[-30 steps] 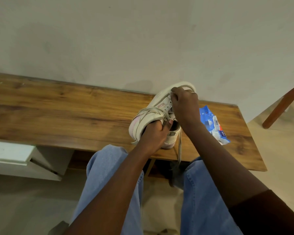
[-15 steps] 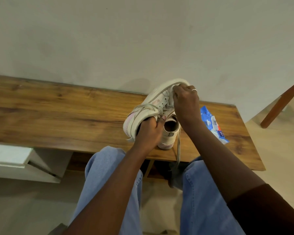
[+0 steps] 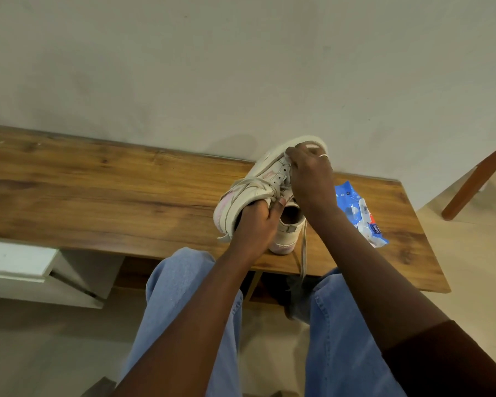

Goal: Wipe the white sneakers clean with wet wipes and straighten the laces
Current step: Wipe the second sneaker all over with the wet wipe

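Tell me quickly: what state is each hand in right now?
Left hand: closed, gripping the raised sneaker by its heel opening.
Right hand: closed, pinching that sneaker's laces near the toe.

Bench [image 3: 98,181]: wood, visible grain, smooth low sheen.
Sneaker [image 3: 258,190] above the bench: off-white leather-like upper, matt, scuffed.
Laces [image 3: 303,253]: flat woven cloth, greyed.
Wipes pack [image 3: 355,213] on the bench: glossy blue plastic film.

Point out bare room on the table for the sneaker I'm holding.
Free: the table left of the held sneaker, wall to front edge; also a strip right of the wipes pack. Crowded: around the second sneaker, where a lace dangles.
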